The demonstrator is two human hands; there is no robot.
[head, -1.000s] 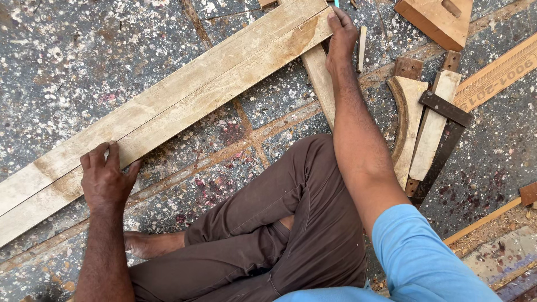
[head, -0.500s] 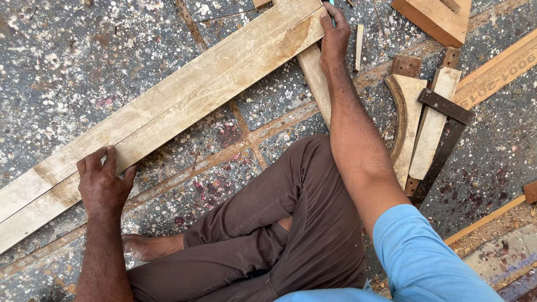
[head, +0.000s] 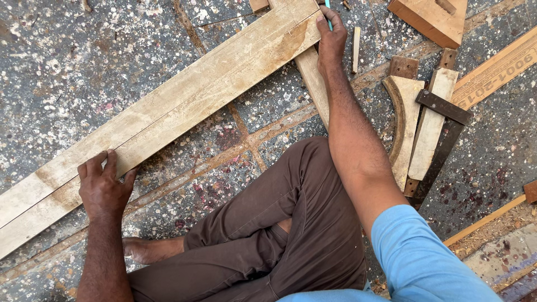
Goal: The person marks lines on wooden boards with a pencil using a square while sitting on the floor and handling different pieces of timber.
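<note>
Lying slantwise on the speckled floor, two long wooden planks look stiff and heavy, best gripped along their edges. Left hand presses the near plank with spread fingers; right hand pinches a teal pencil at the planks' far end.

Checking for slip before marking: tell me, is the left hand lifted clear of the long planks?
No, the left hand lies pressed on the near edge of the long planks, fingers on the wood.
</note>
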